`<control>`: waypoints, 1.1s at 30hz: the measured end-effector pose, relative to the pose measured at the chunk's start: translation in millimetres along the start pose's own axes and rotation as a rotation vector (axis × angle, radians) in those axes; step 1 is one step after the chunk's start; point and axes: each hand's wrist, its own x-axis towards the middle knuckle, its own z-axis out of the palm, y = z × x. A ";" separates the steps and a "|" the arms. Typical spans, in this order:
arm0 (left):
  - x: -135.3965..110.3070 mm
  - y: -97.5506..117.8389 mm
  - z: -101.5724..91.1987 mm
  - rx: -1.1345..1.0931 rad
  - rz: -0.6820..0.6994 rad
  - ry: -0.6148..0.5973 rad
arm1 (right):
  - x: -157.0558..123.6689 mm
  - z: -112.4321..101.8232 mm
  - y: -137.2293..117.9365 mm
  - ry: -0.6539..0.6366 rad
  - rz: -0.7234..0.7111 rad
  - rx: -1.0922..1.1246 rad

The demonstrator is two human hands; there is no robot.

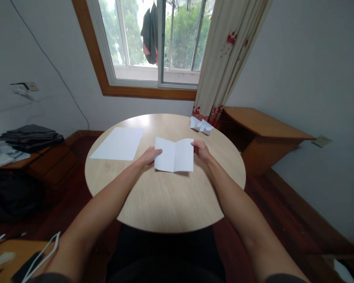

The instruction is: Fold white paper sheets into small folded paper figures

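A white sheet of paper (164, 158), creased down its middle, is held up over the middle of the round table (165, 204). My left hand (149, 155) grips its left edge, thumb on the near face and fingers behind. At the upper right edge, my right hand (201, 149) pinches the same sheet. Both halves tilt slightly about the crease, and a shadow falls on the wood below. To the left lies a flat white sheet (118, 144). Near the far right rim sits a folded paper shape (203, 125) with several pointed flaps.
Behind the table is a window (159, 47) with a flowered curtain (221, 51) at its right. A brown wooden desk (268, 125) stands to the right. Dark folded cloth (31, 137) is stacked at the left. A small wooden surface (6, 255) with cables is at the lower left.
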 end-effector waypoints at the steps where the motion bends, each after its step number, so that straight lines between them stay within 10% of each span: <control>1: 1.9 -1.3 -2.7 -0.016 0.001 0.013 | 1.0 -6.5 0.0 0.020 0.005 -0.034; 11: 12.1 -7.1 -23.6 0.206 -0.065 0.015 | -0.4 -29.4 3.1 -0.035 0.109 -0.616; 16: 17.8 -13.6 -23.2 0.431 0.031 0.077 | -4.3 -17.1 -2.1 0.110 -0.218 -1.178; 19: 16.6 -13.7 -18.4 0.541 0.057 0.082 | -9.5 7.4 1.4 -0.099 -0.413 -1.284; 24: 14.2 -8.9 -17.6 0.707 0.112 0.100 | -17.2 43.3 22.0 -0.501 -0.337 -1.328; 33: 9.2 -2.6 -24.2 1.234 0.166 0.226 | -15.8 42.8 33.4 -0.541 -0.219 -1.314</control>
